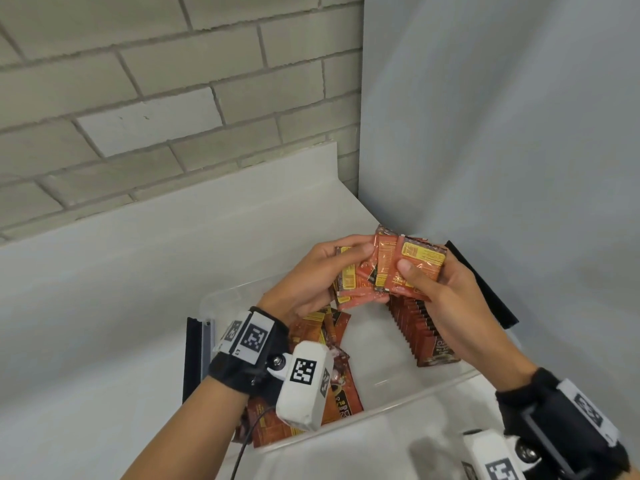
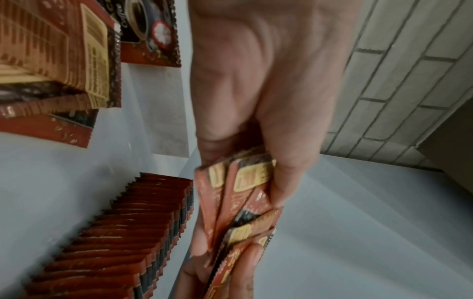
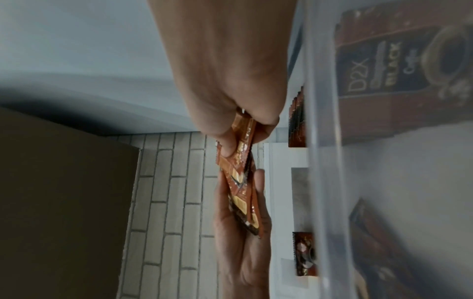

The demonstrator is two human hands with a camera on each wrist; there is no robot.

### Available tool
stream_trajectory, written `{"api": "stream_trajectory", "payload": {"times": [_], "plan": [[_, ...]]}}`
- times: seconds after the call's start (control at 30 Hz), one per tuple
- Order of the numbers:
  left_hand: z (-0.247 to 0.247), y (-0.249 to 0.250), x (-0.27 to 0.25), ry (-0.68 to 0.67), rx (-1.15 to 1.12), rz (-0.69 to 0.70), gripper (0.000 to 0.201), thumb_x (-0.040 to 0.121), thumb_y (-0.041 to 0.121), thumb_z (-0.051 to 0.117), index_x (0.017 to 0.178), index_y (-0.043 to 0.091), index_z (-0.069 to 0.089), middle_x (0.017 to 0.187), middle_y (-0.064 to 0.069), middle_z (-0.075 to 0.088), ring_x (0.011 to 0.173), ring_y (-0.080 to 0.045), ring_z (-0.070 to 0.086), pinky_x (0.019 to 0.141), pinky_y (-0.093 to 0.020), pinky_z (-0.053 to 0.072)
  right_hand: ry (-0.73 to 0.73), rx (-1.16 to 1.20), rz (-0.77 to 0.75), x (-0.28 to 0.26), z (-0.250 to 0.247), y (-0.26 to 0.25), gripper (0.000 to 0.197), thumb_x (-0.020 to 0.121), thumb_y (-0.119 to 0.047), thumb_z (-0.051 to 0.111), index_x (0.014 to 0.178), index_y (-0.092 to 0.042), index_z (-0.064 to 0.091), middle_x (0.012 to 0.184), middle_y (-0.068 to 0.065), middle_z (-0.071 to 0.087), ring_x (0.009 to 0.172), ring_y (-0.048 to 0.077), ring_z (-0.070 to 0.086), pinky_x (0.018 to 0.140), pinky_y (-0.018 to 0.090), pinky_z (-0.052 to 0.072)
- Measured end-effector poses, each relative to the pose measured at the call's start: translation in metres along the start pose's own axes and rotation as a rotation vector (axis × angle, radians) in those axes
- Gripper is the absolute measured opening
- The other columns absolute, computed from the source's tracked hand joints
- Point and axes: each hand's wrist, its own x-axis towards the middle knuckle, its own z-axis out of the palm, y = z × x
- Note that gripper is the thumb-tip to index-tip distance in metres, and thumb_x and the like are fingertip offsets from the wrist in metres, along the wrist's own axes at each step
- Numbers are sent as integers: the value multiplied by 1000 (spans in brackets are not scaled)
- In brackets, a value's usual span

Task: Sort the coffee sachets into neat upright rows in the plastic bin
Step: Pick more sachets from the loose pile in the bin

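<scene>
Both hands hold a fanned bunch of red-orange coffee sachets (image 1: 384, 268) above the clear plastic bin (image 1: 408, 401). My left hand (image 1: 332, 271) grips the bunch's left side, thumb on top. On the right side my right hand (image 1: 426, 282) pinches it, thumb pressed on the front sachet. The left wrist view shows the same bunch (image 2: 240, 202) edge-on between the fingers, and the right wrist view shows it (image 3: 240, 172) between both hands. An upright row of sachets (image 1: 420, 329) stands along the bin's right side. Loose sachets (image 1: 332, 386) lie in a heap at the bin's left.
The bin sits on a white counter (image 1: 121, 289) in a corner, with a grey brick wall (image 1: 138, 98) behind and a plain wall (image 1: 502, 133) to the right. Black lid clips (image 1: 192, 355) stick out at the bin's left and right ends.
</scene>
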Motion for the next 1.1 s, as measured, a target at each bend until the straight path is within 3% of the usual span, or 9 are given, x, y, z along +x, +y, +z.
{"api": "stream_trajectory", "payload": {"times": [0.13,0.3,0.53,0.63,0.7,0.8,0.9,0.97,1.1], "plan": [[0,2,-1,-47,-37,13,36,90,15,54,125,11,59,120,-16,65,106,-29,63,91,-44,53,0,126,44,0,-1,-5,36,87,-18,61,122,-11,60,112,3,72,104,15,68,81,21,55],[6,6,1,-70,-174,192,35,100,10,39,133,8,49,131,-11,59,120,-25,57,101,-41,46,-62,195,114,1,-1,-7,36,91,-19,57,127,-15,57,119,3,69,112,17,64,96,35,50],[26,1,5,-81,-168,223,38,98,18,40,136,15,44,137,0,55,122,-18,54,104,-38,43,-145,251,129,2,0,-11,35,90,-17,55,125,-14,57,118,6,69,112,20,65,91,36,55],[22,13,1,-71,85,208,45,95,27,44,140,21,37,140,4,51,124,-14,52,105,-32,42,-97,205,86,3,-3,-11,43,88,-19,59,131,-10,53,121,9,67,113,23,64,92,34,54],[17,26,-5,-81,401,265,65,85,39,56,143,30,26,150,8,36,135,-7,37,107,-23,36,-45,132,45,3,-4,-16,44,86,-21,62,128,-11,53,117,7,70,109,21,66,92,32,54],[18,44,-14,-109,962,461,100,69,46,78,142,47,10,156,11,11,142,-7,12,116,-33,19,9,-30,-25,3,-2,-24,34,84,-20,68,116,-15,54,105,3,73,95,16,71,86,34,55],[27,45,-14,-147,1470,622,113,65,50,81,142,48,-1,159,0,-3,144,-20,3,113,-40,12,-21,-160,-64,2,3,-28,42,82,-19,73,117,-22,49,100,4,73,92,18,71,86,40,55],[29,37,-11,-161,1637,638,114,67,46,81,142,48,-5,159,-6,-4,143,-26,8,113,-41,14,-50,-252,-70,2,9,-28,55,79,-23,77,123,-26,44,100,5,73,94,19,71,87,42,55],[27,24,-6,-172,1653,659,102,75,30,78,144,47,6,152,-7,19,124,-24,35,105,-36,34,-64,-271,-111,-2,16,-31,54,80,-5,73,125,-18,45,97,0,70,91,9,70,76,27,57]]}}
